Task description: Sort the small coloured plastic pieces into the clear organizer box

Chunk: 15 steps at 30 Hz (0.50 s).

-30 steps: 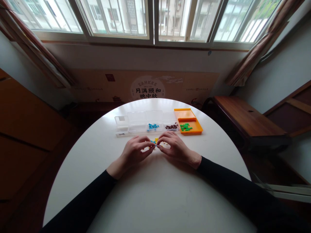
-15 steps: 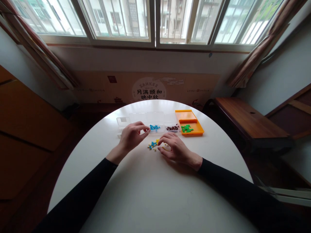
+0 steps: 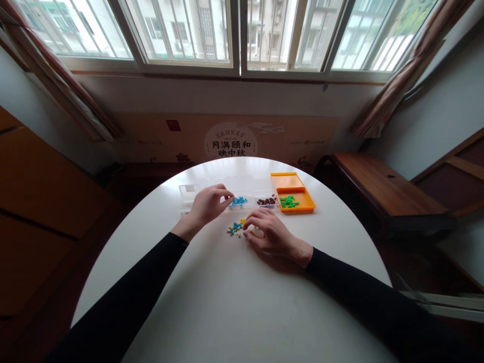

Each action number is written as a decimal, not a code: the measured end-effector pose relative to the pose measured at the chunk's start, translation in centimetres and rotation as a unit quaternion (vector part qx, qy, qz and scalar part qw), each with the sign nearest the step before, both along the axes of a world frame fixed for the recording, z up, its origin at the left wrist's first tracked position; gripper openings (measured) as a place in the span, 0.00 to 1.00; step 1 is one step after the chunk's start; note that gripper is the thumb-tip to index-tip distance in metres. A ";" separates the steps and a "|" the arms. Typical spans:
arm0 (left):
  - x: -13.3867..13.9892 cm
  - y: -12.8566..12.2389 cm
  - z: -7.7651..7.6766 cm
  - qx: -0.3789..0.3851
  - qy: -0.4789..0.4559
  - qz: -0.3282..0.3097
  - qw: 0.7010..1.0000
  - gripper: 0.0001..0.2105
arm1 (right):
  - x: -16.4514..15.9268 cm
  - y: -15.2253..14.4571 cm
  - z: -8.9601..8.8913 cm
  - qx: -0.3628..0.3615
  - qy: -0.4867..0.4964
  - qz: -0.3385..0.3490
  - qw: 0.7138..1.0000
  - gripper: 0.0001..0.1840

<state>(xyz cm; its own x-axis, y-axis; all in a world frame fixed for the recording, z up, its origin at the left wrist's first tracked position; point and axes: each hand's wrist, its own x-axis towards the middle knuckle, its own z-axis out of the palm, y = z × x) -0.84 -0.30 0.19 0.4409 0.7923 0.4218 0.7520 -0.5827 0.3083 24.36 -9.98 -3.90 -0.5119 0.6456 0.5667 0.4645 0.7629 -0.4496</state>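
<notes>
My left hand [image 3: 209,202] hovers at the left edge of the compartment of small blue pieces [image 3: 239,201], thumb and fingertips pinched together. Whatever lies between those fingertips is too small to make out. On the tabletop, my right hand [image 3: 270,233] rests beside a loose pile of tiny blue and yellow pieces [image 3: 235,228], its thumb and fingers curved but apart. Part of the pile is hidden behind the right fingers. Dark brown pieces [image 3: 266,200] fill another compartment of the clear plastic box [image 3: 239,183].
An orange lidded box [image 3: 312,205] holding green pieces [image 3: 289,201] stands to the right of the clear box. Everything sits on a round white table [image 3: 242,302]. A wooden bench [image 3: 372,176] stands beyond its right side, with windows [image 3: 181,35] behind.
My left hand has shifted slightly up and to the right, still pinched at the blue compartment. My right hand stays by the pile. The view has tilted a little.
</notes>
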 end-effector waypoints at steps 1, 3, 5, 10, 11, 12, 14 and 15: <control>-0.1 -0.4 0.0 0.008 -0.011 -0.002 1.000 0.07 | 0.0 0.0 0.0 0.000 0.000 -0.002 1.000 0.05; -0.4 -1.7 -0.2 0.023 -0.039 -0.014 0.999 0.09 | 0.0 0.0 -0.1 0.002 -0.001 -0.005 1.000 0.05; -0.8 -3.2 -0.5 0.034 -0.064 -0.047 0.996 0.09 | 0.0 0.0 -0.2 0.003 -0.003 -0.010 1.000 0.06; -2.2 -6.8 -1.7 0.054 -0.060 -0.141 0.987 0.06 | 0.1 0.1 -0.3 -0.004 -0.008 -0.011 1.000 0.07; -2.5 -7.3 -1.8 0.052 -0.056 -0.154 0.985 0.04 | 0.1 0.0 -0.4 -0.006 -0.009 -0.009 1.000 0.07; -2.7 -7.7 -2.0 0.049 -0.052 -0.162 0.984 0.03 | 0.1 0.0 -0.4 -0.007 -0.010 -0.007 1.000 0.07; -2.9 -8.2 -2.2 0.037 -0.047 -0.169 0.984 0.02 | 0.1 -0.1 -0.4 -0.009 -0.011 -0.005 1.000 0.07; -2.9 -8.3 -2.3 0.031 -0.045 -0.168 0.984 0.02 | 0.1 -0.1 -0.4 -0.009 -0.011 -0.006 1.000 0.07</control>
